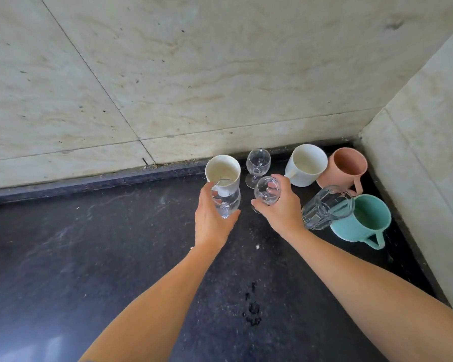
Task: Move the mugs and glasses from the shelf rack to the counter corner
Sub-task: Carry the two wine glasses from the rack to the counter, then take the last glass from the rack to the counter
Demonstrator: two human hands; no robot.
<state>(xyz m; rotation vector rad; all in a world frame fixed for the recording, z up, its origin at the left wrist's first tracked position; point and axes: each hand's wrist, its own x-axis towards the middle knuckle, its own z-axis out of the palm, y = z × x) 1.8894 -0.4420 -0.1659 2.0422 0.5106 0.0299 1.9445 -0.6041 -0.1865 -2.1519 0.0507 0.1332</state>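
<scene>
Bare arms (152, 304); left hand's (211, 223) grip round clear stemmed glass (226, 201), right hand's (281, 212) round another glass (266, 190).

Kitchen, dark stone counter (115, 244), tiled walls (194, 74), mugs (305, 164)

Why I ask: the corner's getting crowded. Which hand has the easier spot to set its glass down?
Probably left: the left hand holds its glass beside bare counter, while the right hand's glass is hemmed between the standing wine glass and the tumbler.

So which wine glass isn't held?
The back wine glass, standing free by the wall; left hand and right hand grip the others.
</scene>
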